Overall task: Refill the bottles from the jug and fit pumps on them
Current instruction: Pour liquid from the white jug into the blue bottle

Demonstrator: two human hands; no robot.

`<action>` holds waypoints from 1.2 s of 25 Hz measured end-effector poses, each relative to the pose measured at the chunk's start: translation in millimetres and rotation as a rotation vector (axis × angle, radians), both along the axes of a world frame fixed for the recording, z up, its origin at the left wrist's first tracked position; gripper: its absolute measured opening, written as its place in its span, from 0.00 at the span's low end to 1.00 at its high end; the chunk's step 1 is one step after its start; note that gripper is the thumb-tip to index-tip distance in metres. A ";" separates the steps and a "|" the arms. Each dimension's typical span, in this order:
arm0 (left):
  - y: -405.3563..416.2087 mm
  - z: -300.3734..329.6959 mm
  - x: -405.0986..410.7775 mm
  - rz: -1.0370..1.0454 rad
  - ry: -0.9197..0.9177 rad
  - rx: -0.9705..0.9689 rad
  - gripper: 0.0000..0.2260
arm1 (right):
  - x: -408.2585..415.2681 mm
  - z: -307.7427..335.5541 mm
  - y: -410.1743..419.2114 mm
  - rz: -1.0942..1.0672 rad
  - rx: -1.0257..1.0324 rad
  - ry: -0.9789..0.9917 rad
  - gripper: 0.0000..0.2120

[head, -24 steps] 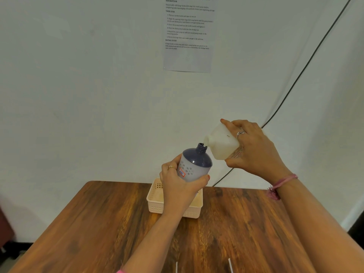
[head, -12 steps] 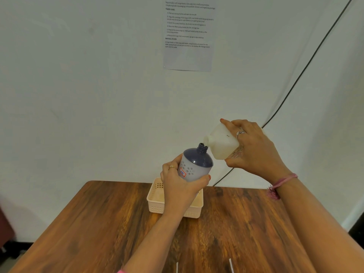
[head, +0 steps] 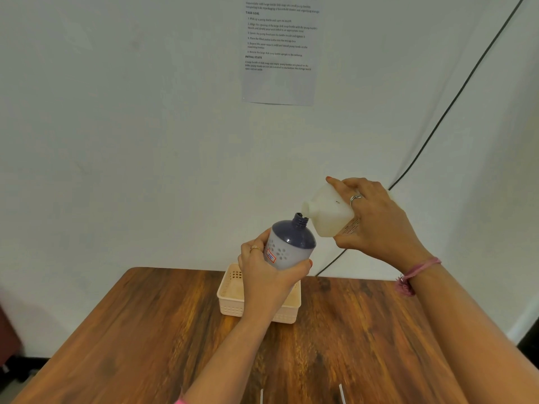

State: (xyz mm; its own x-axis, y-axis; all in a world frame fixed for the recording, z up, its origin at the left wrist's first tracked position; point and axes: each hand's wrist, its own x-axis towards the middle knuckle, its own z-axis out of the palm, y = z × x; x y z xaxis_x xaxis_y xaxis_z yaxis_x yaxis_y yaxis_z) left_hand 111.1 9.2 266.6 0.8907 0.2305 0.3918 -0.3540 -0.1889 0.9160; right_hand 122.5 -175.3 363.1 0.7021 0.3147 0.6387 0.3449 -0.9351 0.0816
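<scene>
White jug (head: 328, 209) gripped right, bottle (head: 287, 244) left

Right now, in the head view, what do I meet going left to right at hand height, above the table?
Left hand → dark-topped bottle it holds → white jug, tilted with its mouth at the bottle's neck → right hand gripping the jug → pink wristband.

a brown wooden table (head: 151, 330) carries a cream perforated basket (head: 230, 309) near its far edge.

Ring (head: 355, 198) each hand, pink wrist thread (head: 417, 272), red nails
</scene>
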 end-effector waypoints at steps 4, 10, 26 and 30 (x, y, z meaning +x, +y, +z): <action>-0.7 -0.2 1.0 0.000 0.000 0.006 0.33 | 0.9 -0.1 -0.7 0.004 -0.001 -0.004 0.47; -1.5 -0.1 1.3 0.008 0.004 0.009 0.34 | 1.5 -0.4 -2.4 0.002 0.005 0.000 0.48; -5.3 1.5 -4.8 -0.027 -0.006 -0.019 0.30 | -0.4 -2.8 -5.7 0.010 0.007 -0.003 0.48; -6.2 0.0 -3.9 -0.015 0.001 -0.016 0.33 | -1.1 -3.4 -6.3 0.010 0.013 -0.009 0.48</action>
State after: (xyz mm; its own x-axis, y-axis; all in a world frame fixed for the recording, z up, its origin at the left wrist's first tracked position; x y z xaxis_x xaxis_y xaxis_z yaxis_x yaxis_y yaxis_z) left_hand 107.2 3.0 266.6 0.8947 0.2231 0.3869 -0.3556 -0.1683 0.9193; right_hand 121.3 -181.6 359.7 0.6934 0.3130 0.6490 0.3536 -0.9326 0.0721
